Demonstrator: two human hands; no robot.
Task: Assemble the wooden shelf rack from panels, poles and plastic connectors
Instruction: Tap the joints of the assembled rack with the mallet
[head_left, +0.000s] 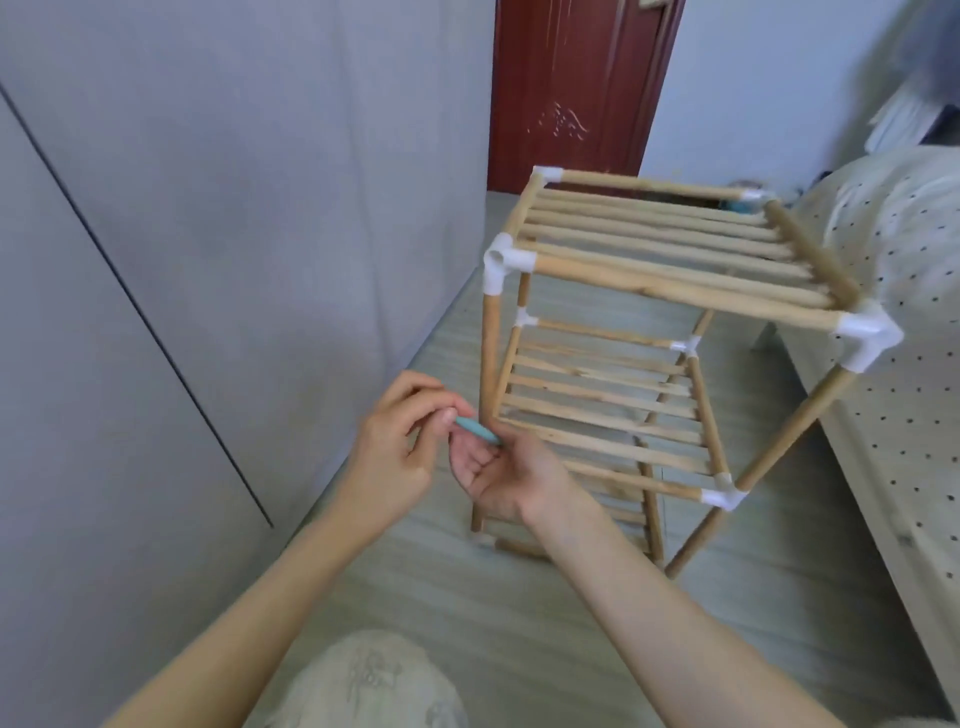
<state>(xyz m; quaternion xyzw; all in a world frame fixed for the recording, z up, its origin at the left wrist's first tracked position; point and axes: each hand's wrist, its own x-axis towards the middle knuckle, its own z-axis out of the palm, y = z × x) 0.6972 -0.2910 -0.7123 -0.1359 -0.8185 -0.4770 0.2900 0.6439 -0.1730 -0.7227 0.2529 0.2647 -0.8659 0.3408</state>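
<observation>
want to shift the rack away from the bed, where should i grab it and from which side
Judging by its pose, take the rack by the front top pole, between the two white corner connectors. It faces you, bare and horizontal, so a hand can wrap it from above on the near side. The slats behind it look thinner. Both hands are busy now with a small teal piece.

— Where is the rack (670, 332) placed?
— On the floor (519, 613), between the wall (208, 208) at left and the bed (893, 312) at right; a door (576, 88) is seen far behind it.
— And the hands?
— Held near its left front pole (488, 358), the left hand (395, 457) just left of the right hand (498, 467).
</observation>
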